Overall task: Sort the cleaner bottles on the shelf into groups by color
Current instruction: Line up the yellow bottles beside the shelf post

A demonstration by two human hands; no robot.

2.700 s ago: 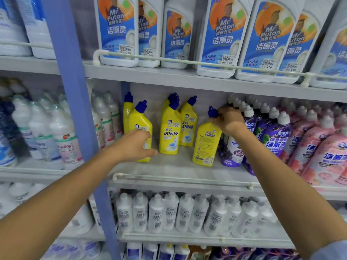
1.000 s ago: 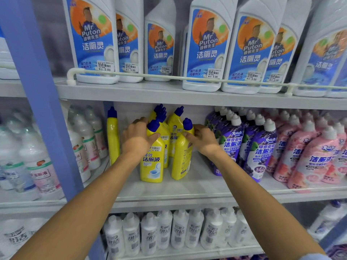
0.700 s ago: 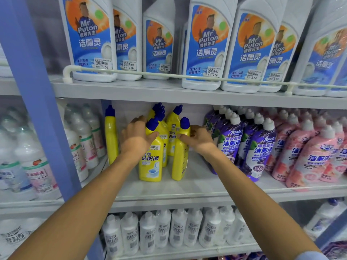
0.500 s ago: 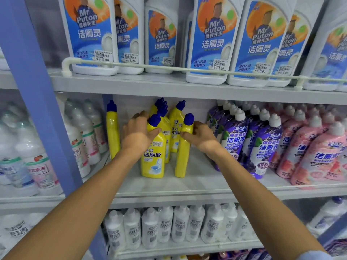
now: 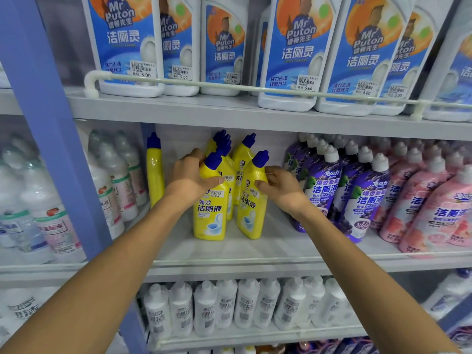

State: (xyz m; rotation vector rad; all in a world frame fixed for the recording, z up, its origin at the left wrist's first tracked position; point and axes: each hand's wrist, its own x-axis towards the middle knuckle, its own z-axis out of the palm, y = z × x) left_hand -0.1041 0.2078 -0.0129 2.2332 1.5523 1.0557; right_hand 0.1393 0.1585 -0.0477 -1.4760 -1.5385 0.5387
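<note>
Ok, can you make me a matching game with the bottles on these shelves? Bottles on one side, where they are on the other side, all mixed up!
Bottles
1. Mr Puton bottles
2. front yellow bottles
3. purple bottles
4. pink bottles

Places
A. far right on the middle shelf
B. upper shelf, behind the white rail
C. one gripped by the left hand, one by the right hand
D. middle shelf, between the yellow and the pink

Pairs: 1-B, 2-C, 3-D, 4-A
</note>
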